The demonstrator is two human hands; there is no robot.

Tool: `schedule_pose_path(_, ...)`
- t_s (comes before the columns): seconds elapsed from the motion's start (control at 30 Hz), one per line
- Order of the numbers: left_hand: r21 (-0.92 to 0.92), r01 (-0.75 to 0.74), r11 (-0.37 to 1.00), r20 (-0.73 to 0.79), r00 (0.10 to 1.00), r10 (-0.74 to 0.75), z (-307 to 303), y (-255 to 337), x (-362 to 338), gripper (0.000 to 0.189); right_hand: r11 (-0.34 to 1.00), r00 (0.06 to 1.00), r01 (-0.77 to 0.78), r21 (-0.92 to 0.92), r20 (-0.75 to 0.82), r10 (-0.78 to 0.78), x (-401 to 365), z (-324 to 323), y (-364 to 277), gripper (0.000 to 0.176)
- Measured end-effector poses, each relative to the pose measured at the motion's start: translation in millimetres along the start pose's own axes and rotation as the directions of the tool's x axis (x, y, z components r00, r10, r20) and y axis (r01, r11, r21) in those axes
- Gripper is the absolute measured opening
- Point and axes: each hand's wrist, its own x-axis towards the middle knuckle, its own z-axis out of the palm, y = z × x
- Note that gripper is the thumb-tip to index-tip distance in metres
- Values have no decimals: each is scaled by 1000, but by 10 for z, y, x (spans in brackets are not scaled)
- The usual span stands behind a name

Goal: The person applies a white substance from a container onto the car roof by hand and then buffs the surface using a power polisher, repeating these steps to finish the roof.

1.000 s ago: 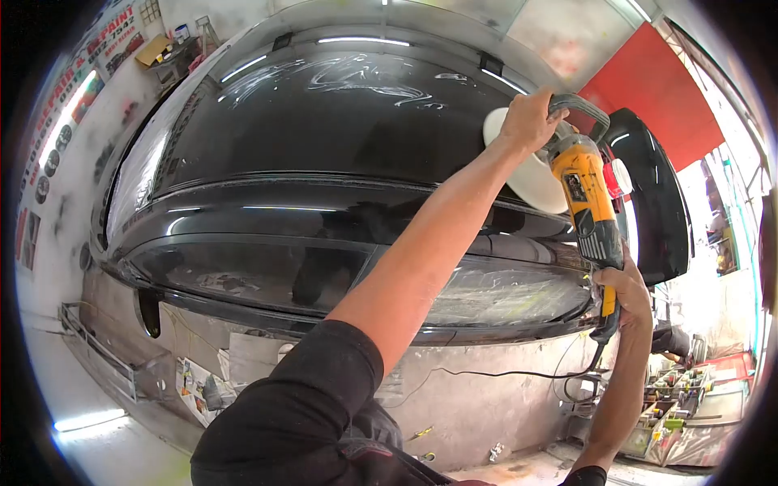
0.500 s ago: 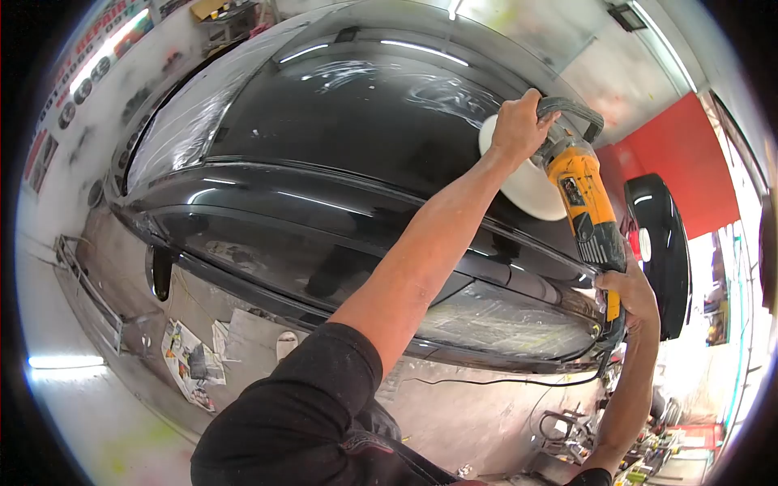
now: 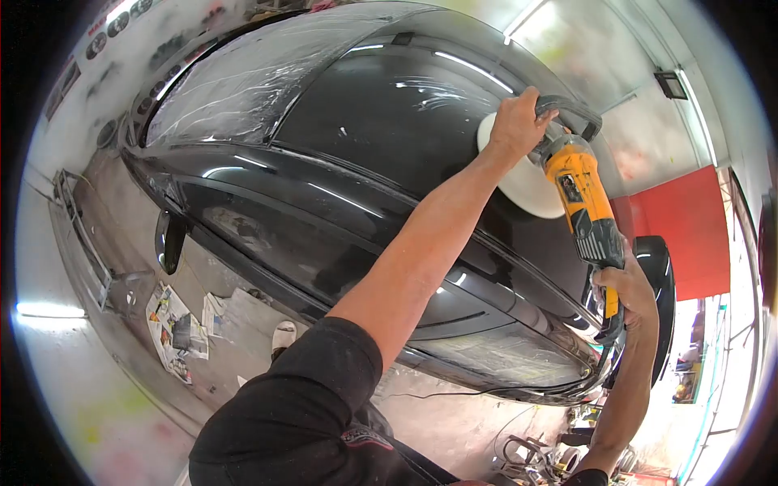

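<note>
An orange and black power polisher (image 3: 585, 193) lies across the rear part of the black car roof (image 3: 381, 121). Its round white pad (image 3: 519, 188) rests against the roof. My left hand (image 3: 515, 126) is wrapped round the black front loop handle (image 3: 574, 115). Farther back, my right hand (image 3: 629, 283) grips the polisher's rear handle. White streaks of compound (image 3: 438, 91) mark the roof ahead of the pad. The pad's underside is hidden.
Clear plastic sheeting (image 3: 227, 93) covers the windshield. A black power cord (image 3: 462, 394) trails along the car's side. Newspapers (image 3: 174, 332) lie on the floor near the side mirror (image 3: 169, 241). A red panel (image 3: 677, 231) stands behind the car, and metal clutter (image 3: 535, 458) sits at lower right.
The view has swung, so the car appears turned and shifted. Both hands keep their grip on the polisher. The pad sits farther from the streaks, and fewer streaks show on the roof.
</note>
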Motion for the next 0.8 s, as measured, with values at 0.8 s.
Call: schedule_pose_path(0.8, 128, 161, 979, -296, 948, -118, -2295, -874, 833, 37, 980, 970, 58, -190, 243, -11, 734, 1733, -1523, 102)
